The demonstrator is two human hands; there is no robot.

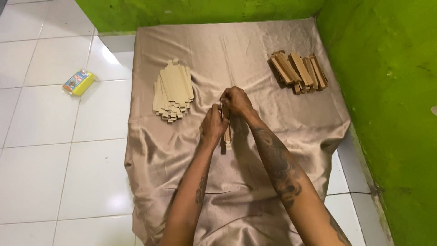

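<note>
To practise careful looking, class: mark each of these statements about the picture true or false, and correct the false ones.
1. Both hands hold a long, narrow brown cardboard piece over the shiny beige cloth. True: the left hand and right hand meet on the narrow brown cardboard piece, above the beige cloth.
2. The stack of flat tan cardboard cut-outs lies to the right of the hands. False: the flat tan stack lies to their left.
3. A pile of folded brown cardboard boxes sits near the green wall. True: the folded pile lies beside the green wall.
4. The small yellow packet rests on the cloth. False: the yellow packet lies on the white tiled floor.
</note>
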